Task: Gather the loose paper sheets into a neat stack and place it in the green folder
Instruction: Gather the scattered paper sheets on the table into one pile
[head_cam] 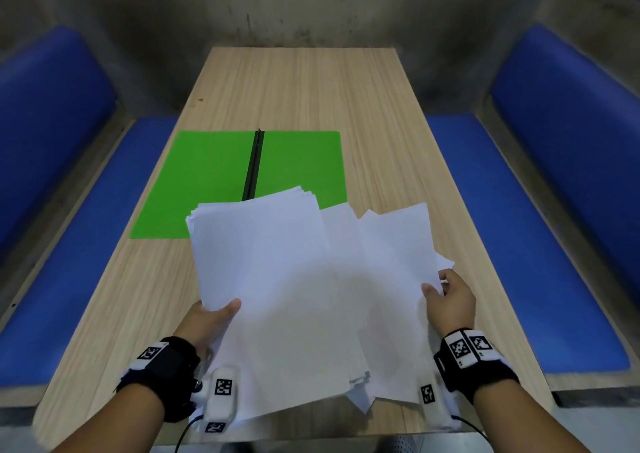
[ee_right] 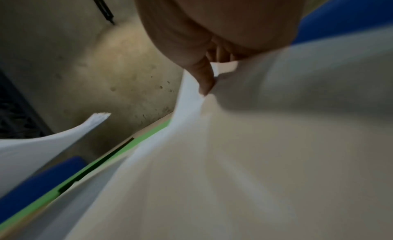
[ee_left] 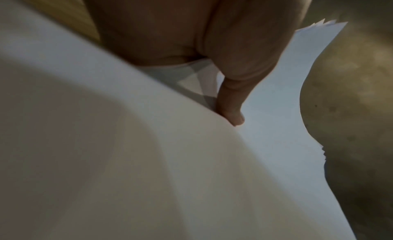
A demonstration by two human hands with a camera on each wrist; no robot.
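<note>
Grip: both hands, left hand (head_cam: 211, 317) and right hand (head_cam: 450, 300), pinch sheets (head_cam: 304, 279).
Head view only: open folder (head_cam: 207, 175), upper left.
Wrist views: thumbs on paper.

Your way to the green folder (head_cam: 207, 182) lies open over bare table (head_cam: 311, 89), fanned paper sheets (head_cam: 294, 279) cover its near corner, black spine clip (head_cam: 254, 162) stands mid-folder

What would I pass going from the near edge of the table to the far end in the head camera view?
left hand and right hand gripping the paper sheets → green folder, lying open → bare wooden table
</note>
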